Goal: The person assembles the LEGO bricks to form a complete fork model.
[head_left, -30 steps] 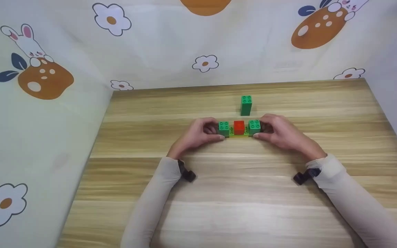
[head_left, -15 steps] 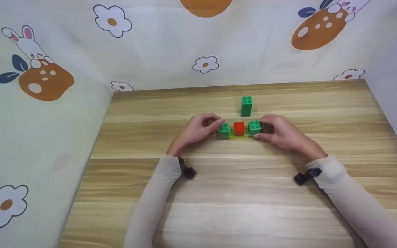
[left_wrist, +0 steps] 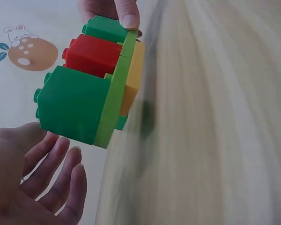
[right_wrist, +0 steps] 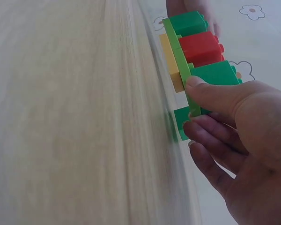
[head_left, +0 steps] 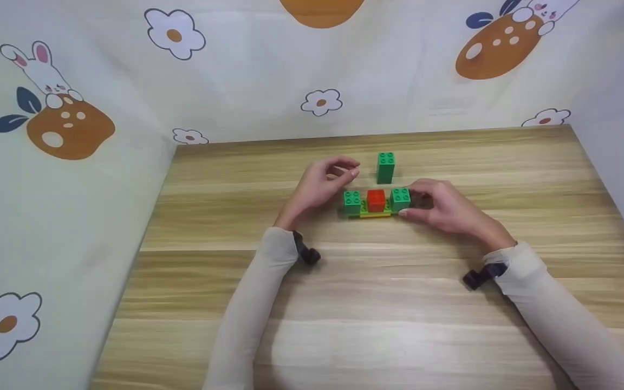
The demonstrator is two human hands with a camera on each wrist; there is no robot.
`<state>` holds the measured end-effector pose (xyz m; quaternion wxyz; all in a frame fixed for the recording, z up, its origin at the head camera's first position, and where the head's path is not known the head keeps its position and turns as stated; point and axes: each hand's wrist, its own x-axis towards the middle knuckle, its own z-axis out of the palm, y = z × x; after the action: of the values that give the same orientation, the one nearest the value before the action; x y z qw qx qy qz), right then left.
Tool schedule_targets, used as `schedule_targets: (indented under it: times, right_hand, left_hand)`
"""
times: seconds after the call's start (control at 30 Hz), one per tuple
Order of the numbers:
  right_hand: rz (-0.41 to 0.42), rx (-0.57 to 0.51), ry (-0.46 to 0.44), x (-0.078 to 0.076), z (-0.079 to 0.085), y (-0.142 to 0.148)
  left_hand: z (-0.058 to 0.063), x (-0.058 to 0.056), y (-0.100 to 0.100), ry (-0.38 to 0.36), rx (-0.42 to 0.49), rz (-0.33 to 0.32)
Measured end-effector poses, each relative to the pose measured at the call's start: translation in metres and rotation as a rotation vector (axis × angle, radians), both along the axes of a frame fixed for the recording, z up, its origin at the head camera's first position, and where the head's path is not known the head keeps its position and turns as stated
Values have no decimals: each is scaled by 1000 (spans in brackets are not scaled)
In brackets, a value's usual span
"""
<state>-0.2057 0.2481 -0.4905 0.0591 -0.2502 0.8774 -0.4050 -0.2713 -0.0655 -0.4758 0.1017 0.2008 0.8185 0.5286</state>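
A block assembly has a light green plate (left_wrist: 113,101) with a green brick (head_left: 351,202) at its left end, a red brick (head_left: 376,201) in the middle and another green brick (head_left: 400,200) at its right end. Under the plate's middle is a yellow block (right_wrist: 171,63). My right hand (head_left: 444,208) pinches the right end, its thumb on the plate's edge. My left hand (head_left: 325,183) holds nothing, its fingers loosely bent, behind the left green brick and left of a tall green block (head_left: 385,168). The tall block stands upright behind the assembly.
Everything is on a wood-grain table (head_left: 366,314). A patterned curtain (head_left: 258,70) rises along the back and left edges of the table. Each sleeved wrist wears a black camera mount, the left one (head_left: 307,250) and the right one (head_left: 483,276).
My left hand has let go of the assembly's left end and moved back and slightly right, toward the tall green block. My right hand keeps its hold at the right end.
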Motion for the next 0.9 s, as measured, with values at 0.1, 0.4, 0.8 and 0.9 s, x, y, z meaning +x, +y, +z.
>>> schedule_targets:
  times: [0.1,0.4,0.8,0.9]
  right_hand:
    - [3,1,11,-1,-1,2]
    - [23,5,18,-1,-1,3]
    - [4,-1,-1,-1,3,7]
    - [2,9,-8,-2,4,8]
  left_hand:
    - [4,-5,9,-20,6,-4]
    - [9,-14,37,-22,11,-41]
    - [8,-18,52,21,-40,-37]
    - [7,-18,48,26,-19,-37]
